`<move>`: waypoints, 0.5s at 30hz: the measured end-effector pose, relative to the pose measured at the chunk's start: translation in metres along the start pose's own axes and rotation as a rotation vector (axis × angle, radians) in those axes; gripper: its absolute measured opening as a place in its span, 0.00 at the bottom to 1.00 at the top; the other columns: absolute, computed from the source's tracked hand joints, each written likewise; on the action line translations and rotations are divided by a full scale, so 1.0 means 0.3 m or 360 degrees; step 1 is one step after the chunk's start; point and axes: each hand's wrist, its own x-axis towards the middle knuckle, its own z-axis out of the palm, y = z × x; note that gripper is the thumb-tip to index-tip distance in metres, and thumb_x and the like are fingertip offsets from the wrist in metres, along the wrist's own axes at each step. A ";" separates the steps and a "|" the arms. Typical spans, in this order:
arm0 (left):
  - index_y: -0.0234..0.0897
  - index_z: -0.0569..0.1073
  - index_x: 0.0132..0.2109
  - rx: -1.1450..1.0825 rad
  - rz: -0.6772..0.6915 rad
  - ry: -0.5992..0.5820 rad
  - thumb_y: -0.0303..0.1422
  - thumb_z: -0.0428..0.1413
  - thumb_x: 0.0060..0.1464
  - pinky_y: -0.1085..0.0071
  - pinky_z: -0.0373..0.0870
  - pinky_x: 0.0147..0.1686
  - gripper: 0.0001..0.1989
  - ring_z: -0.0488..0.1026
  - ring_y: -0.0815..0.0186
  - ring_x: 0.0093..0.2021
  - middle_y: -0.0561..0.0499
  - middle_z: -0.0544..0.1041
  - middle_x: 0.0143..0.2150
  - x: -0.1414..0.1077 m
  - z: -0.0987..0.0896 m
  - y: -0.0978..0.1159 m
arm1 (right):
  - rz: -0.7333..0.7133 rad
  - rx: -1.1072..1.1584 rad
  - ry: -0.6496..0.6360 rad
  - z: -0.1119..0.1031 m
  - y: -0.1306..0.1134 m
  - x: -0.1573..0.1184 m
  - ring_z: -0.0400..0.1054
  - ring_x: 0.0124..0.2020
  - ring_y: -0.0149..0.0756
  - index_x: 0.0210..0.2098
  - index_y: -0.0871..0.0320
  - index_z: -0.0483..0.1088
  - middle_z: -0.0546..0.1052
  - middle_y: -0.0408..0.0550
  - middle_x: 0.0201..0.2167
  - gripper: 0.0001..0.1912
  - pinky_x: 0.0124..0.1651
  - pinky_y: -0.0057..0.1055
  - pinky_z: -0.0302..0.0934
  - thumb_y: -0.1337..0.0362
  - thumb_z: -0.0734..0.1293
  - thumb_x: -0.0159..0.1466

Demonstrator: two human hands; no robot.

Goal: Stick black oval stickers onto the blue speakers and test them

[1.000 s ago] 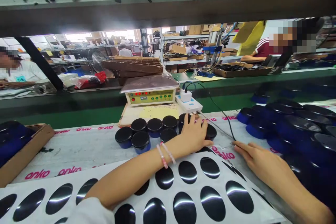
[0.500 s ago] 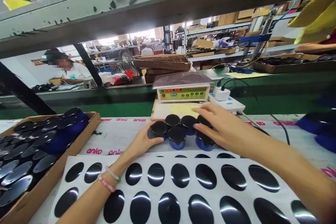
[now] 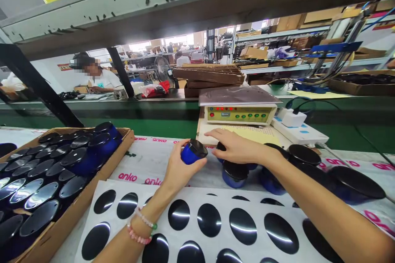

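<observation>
Since half a second ago, our left hand (image 3: 180, 168) has pulled one blue jar (image 3: 191, 154) away from the cluster, and our right hand (image 3: 237, 146) has shifted with the view. Step in hand looks like separating one jar for handling. Left grip is wrapped around it, thumb and fingers on the sides; right hand is bent over the other jars (image 3: 235, 174), and we can't tell if it grasps one. Next move calls for a steady left hold without bumping the rest. Jar has deep blue sides, glossy black top, tilted; it's above the bench (image 3: 145, 156), between carton (image 3: 98, 178) and cluster, just beyond the spotted sheet (image 3: 194, 232). Base contact: can't tell.
</observation>
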 end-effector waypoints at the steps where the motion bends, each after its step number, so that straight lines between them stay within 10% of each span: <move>1: 0.40 0.67 0.51 0.0036 0.0040 0.0018 0.36 0.66 0.42 0.60 0.69 0.46 0.28 0.72 0.58 0.46 0.47 0.73 0.47 -0.005 0.001 0.006 | -0.0079 0.0113 0.0027 -0.006 -0.009 -0.006 0.61 0.58 0.42 0.63 0.54 0.55 0.65 0.52 0.60 0.30 0.58 0.40 0.57 0.63 0.65 0.63; 15: 0.40 0.63 0.54 0.0455 0.0650 0.0055 0.28 0.63 0.44 0.57 0.69 0.49 0.30 0.69 0.59 0.49 0.48 0.66 0.47 -0.029 -0.017 0.015 | -0.0057 0.0671 0.0472 0.117 -0.142 0.020 0.70 0.35 0.32 0.42 0.57 0.66 0.76 0.45 0.37 0.09 0.35 0.28 0.64 0.64 0.61 0.62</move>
